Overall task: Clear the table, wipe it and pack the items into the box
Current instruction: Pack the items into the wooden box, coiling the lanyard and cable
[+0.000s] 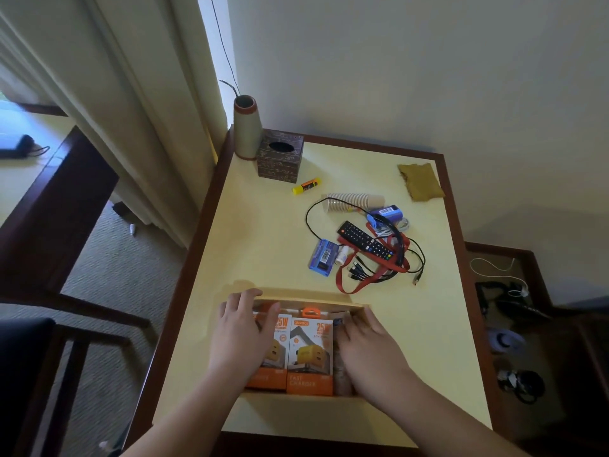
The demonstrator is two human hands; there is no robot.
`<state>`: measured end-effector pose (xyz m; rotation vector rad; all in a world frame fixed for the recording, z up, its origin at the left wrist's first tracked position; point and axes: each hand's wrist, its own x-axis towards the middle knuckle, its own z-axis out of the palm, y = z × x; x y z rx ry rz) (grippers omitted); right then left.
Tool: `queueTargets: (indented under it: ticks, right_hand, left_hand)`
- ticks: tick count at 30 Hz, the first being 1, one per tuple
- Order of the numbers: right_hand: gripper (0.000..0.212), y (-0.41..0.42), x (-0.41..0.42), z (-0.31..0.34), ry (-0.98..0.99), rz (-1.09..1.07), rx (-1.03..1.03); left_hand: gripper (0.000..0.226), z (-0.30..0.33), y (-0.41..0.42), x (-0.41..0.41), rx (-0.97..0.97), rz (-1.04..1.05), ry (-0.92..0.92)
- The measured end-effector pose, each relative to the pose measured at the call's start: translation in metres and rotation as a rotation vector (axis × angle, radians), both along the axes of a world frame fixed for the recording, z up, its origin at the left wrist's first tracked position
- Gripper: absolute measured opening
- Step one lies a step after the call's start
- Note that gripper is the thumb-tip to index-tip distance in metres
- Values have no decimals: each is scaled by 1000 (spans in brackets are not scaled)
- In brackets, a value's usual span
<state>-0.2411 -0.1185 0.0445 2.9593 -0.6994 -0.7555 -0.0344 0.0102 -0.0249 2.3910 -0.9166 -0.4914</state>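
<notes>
The table (pixel 263 245), pale yellow top with a dark wood border, fills the middle of the view, and the wooden box (pixel 306 300) sits at its near edge, roughly centred. Both hands are in that box. The left hand (pixel 242 334) lies over the left charger pack (pixel 273 354), fingers reaching up to the box's far left corner and only lightly bent; whether they actually grip anything, I cannot tell. The right hand (pixel 369 344) rests along the box's right side, fingers fairly straight and pressed against the contents there, nothing clearly clasped. Between the hands stands a second orange charger pack (pixel 309 354), touching the first.

At the far left corner: a tall tapered vase (pixel 245 127), and just beside it a dark tissue box (pixel 280 156). Near the far right edge lies an olive cloth (pixel 420 181). Toward the middle, a stack of paper cups (pixel 356 201) lies on its side. Just nearer, a heap: black remote (pixel 364 242) across a red lanyard (pixel 369 275), black cables (pixel 405 255) looping through it. A blue pack (pixel 385 212) touches the cups, another blue pack (pixel 323 257) sits at the heap's left side with a small white bottle (pixel 341 257) beside it. A yellow-capped glue stick (pixel 306 186) lies alone, near the tissue box.
</notes>
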Motion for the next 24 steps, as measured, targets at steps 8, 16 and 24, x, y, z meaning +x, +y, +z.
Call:
queueTargets:
  ticks: [8,16,24]
  right_hand:
    - [91,2,5,-10,131,58,-12]
    - [97,-4,14,-14,175,71,44]
    - [46,-16,26,-2,242,-5,94]
  left_hand:
    - [56,-2,0,0,-4,8,13]
    - [51,-2,-1,0,5,16,10]
    - [52,-1,-2,0,4,20,10]
